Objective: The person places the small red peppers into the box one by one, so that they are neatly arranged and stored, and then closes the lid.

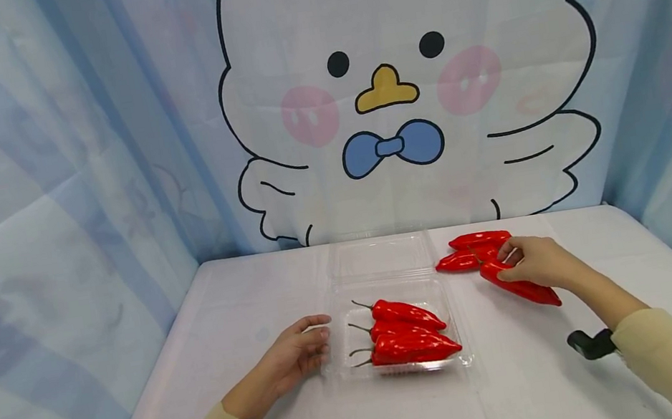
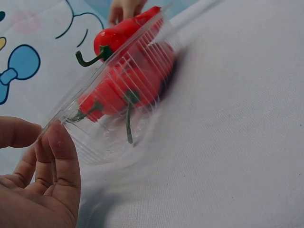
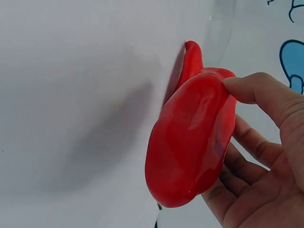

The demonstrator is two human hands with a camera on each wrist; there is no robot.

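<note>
My left hand (image 1: 299,352) is at the left side of a clear plastic clamshell box (image 1: 354,373). In the left wrist view, its thumb and forefinger pinch the box's rim (image 2: 71,107). Several glossy red peppers (image 1: 415,347) with green stems lie side by side in the box's base, stems pointing left. To the right of the box, my right hand (image 1: 536,263) pinches a red pepper (image 1: 527,289) between thumb and fingers. The right wrist view shows this pepper (image 3: 190,142) tilted, its blunt end toward the camera and its shadow on the tabletop.
The box's lid (image 1: 379,257) lies folded open behind its base. More red peppers (image 1: 479,239) lie at the back right, just beyond my right hand. White cloth covers the table (image 1: 244,295). A curtain (image 1: 400,200) with a cartoon bird stands behind, and blue-white curtains flank both sides.
</note>
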